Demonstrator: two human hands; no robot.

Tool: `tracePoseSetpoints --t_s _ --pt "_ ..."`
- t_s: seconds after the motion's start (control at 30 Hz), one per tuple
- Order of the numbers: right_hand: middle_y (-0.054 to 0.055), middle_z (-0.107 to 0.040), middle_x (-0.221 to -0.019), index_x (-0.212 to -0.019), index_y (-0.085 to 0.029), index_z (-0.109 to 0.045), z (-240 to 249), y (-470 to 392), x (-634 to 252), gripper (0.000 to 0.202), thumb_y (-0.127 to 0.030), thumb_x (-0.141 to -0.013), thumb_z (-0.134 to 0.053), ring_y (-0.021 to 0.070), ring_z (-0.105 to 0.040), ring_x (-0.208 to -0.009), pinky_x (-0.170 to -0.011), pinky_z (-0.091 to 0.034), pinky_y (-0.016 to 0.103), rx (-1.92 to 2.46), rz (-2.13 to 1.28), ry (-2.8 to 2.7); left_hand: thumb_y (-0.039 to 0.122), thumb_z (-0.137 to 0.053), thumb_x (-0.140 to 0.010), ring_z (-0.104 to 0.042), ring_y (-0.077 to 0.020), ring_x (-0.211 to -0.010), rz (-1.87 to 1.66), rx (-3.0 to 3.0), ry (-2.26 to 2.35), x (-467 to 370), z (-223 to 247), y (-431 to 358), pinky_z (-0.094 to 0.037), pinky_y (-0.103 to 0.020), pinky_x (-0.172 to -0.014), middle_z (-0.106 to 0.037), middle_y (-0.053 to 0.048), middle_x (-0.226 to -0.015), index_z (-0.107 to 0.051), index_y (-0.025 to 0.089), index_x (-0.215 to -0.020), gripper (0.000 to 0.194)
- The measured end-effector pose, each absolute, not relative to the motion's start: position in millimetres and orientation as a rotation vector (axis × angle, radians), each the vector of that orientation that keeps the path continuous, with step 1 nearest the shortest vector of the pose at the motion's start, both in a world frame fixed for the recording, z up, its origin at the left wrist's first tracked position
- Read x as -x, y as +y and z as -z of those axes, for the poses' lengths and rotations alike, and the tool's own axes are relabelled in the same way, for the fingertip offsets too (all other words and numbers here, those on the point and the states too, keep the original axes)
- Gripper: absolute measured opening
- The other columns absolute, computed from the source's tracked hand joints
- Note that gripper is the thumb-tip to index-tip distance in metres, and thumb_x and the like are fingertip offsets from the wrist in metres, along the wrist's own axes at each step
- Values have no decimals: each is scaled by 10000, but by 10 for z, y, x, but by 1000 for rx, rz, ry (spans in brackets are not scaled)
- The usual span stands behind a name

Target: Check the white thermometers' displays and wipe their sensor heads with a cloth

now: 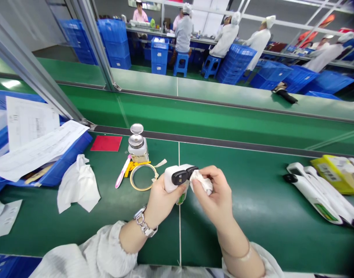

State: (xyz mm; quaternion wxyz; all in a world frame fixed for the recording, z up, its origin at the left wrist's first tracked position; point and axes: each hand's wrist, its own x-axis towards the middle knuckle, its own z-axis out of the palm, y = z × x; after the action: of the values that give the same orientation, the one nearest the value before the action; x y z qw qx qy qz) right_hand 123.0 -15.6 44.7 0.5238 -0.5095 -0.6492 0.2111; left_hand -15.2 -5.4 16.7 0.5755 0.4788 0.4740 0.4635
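green benchtop (261, 216) spreads below as my left hand (162, 200) grips the white, black-ended device (179, 177) near the middle, and my right fingers (213, 173) pinch a crumpled white wipe (203, 183) against its black end. i read this as a wiping step, calling for a steady left hold and light pressure. a tape roll (140, 189) and open-lidded bottle (139, 155) sit just left, the roll close enough to snag; similar devices (307, 193) lie well apart at right.

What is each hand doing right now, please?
Left hand: closed, holding the white-and-black device.
Right hand: closed, pinching a crumpled white wipe.
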Motion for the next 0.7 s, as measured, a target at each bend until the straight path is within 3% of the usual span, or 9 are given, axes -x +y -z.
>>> tracePoseSetpoints --t_s 0.13,0.27,0.7 --pt "46 -468 -1056 -1068 -236 -511 -409 -118 -1262 301 -151 -783 -559 186 -508 -907 -730 -426 297 1257 -679 -1482 288 -682 -724 -587 -109 -722 -1100 -1169 1093 148 -159 -53 -485 -194 -653 -664 0 -819 -617 152 -935 259" --pt "56 -492 -1206 -1103 -228 -547 -397 -83 -1310 308 -163 -802 -532 207 -450 -1141 -951 -367 316 1183 -871 -1515 297 -676 -734 -577 -103 -676 -1079 -1213 1087 147 -118 -58 -481 -192 -608 -663 2 -792 -616 157 -953 267" --pt "18 -544 -1112 -1012 -242 -569 -359 -68 -1360 289 -133 -749 -514 195 -523 -997 -784 -410 270 1159 -1040 -1444 316 -679 -731 -565 -107 -685 -1041 -1219 1085 129 -72 -74 -478 -203 -625 -641 1 -768 -608 163 -906 243"
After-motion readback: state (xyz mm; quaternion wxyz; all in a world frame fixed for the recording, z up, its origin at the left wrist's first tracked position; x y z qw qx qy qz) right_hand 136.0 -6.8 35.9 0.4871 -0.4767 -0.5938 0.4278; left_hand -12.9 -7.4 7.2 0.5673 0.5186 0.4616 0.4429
